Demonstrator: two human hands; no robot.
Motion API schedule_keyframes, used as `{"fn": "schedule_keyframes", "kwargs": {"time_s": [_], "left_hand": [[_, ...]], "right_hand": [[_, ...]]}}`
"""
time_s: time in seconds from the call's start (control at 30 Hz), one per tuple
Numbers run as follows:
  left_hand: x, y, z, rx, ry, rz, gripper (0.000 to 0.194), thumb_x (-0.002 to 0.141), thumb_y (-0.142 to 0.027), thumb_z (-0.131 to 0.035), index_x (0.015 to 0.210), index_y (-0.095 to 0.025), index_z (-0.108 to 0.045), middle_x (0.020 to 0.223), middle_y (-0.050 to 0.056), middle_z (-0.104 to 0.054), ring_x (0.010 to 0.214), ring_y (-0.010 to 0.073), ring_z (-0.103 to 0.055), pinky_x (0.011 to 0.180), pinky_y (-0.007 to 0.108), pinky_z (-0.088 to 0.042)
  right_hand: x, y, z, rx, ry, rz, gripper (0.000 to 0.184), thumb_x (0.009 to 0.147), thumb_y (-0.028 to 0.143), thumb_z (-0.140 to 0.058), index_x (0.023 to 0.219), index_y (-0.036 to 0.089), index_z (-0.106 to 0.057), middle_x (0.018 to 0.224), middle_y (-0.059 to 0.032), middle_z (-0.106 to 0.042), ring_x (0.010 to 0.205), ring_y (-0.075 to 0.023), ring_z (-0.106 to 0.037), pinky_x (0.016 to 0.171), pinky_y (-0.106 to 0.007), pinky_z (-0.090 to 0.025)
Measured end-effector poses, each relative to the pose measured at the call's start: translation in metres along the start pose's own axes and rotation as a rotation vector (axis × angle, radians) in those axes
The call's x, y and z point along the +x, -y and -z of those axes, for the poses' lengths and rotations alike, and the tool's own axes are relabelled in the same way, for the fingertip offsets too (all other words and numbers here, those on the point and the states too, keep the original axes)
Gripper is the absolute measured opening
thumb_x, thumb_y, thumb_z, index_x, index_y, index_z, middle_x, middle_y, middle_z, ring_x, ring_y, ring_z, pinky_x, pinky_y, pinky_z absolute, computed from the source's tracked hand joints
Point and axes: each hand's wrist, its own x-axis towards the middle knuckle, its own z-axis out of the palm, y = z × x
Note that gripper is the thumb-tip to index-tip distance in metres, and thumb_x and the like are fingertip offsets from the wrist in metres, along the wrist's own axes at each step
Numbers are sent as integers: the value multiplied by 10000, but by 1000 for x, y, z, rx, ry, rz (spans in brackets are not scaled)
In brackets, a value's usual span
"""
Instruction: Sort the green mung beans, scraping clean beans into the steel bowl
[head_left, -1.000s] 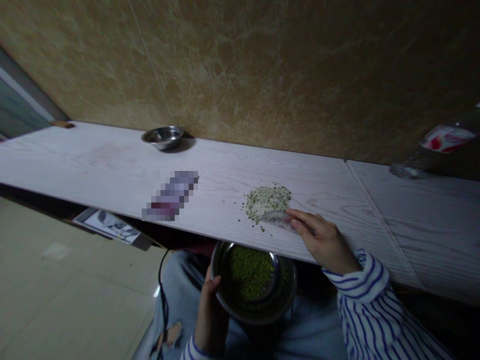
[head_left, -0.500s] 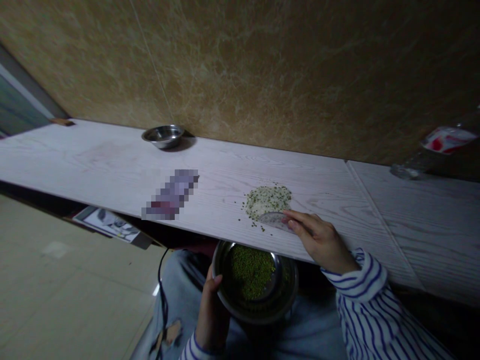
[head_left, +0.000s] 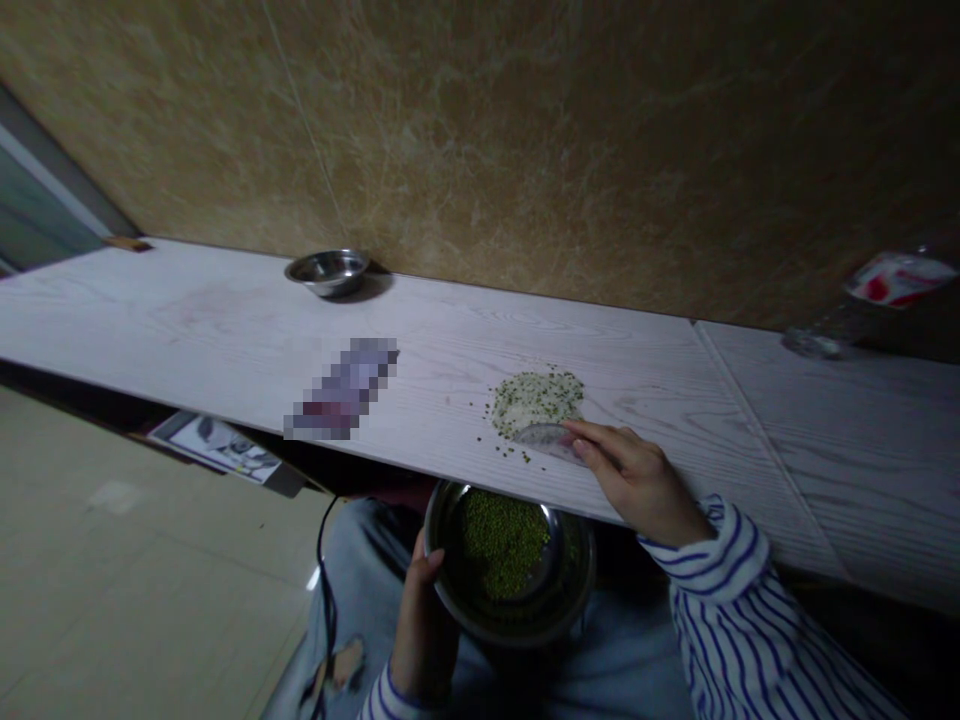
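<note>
My left hand (head_left: 424, 590) is closed on the rim of a steel bowl (head_left: 517, 632), thumb on the outside edge. The bowl is tilted below the table's front edge, over my lap, and holds small green beans (head_left: 506, 540) that look like mung beans. My right hand (head_left: 628, 462) pinches a thin, translucent, round-edged scraper (head_left: 541, 437) between thumb and fingers. It stands on its edge at the near side of a pile of white grains mixed with green beans (head_left: 534, 400). Several loose beans lie around the pile.
A smaller steel bowl (head_left: 328, 272) sits at the back of the pale wooden table (head_left: 435, 330), by the wall. A blurred-out flat item (head_left: 345, 390) lies to its front. At the far right stands a clear plastic bottle (head_left: 862, 300). Below the table, a drawer (head_left: 221, 452) juts out.
My right hand and the scraper have shifted very slightly left along the pile's near edge. My left hand and the bowl look still.
</note>
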Motion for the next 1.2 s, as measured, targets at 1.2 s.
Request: {"fn": "schedule_keyframes", "kwargs": {"time_s": [1.2], "left_hand": [[2,-1,6,-18,-36,-3,509,765,-349,-690,1262,-241,-718,1131,77,-783,1285,367,-579,1073,471,-448]], "right_hand": [[-3,0,-3,41,-12,-10,261,951,191,-576,1161,214,-729,1005,-52,-808,879,-197,-759,791,-320,-607]]}}
